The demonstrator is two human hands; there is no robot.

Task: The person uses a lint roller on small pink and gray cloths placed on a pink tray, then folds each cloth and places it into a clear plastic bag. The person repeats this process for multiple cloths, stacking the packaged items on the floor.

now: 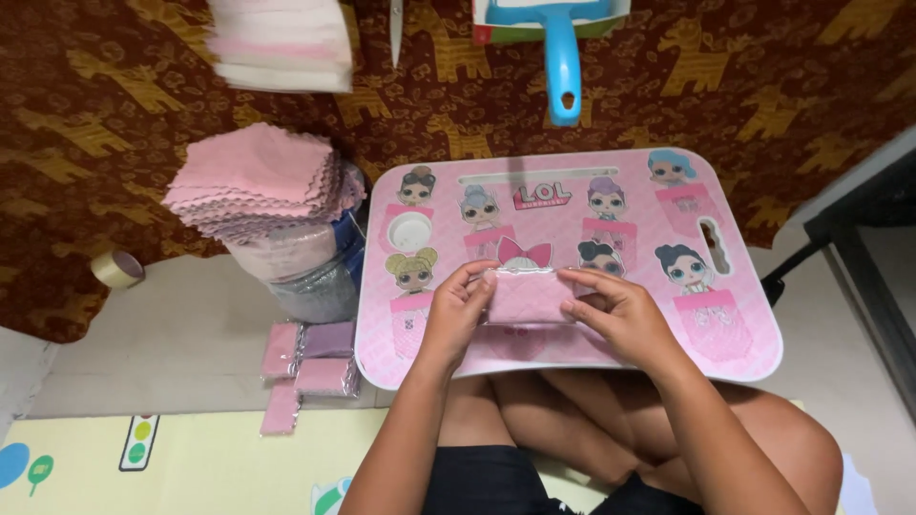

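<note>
While both hands, left [456, 310] & right [615, 310], pinch the pink packet [528, 296] flat on the desk [735, 358], fingers closed on its ends, cloth stack [258, 181] waits at 10 o'clock.

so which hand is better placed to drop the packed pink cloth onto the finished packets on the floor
Probably left: the left hand grips the packet on the side of the finished packets; the right hand would cross over.

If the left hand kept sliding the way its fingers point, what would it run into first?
The left hand points right across the folded pink cloth, so it would likely meet the right hand at the cloth's other end.
</note>
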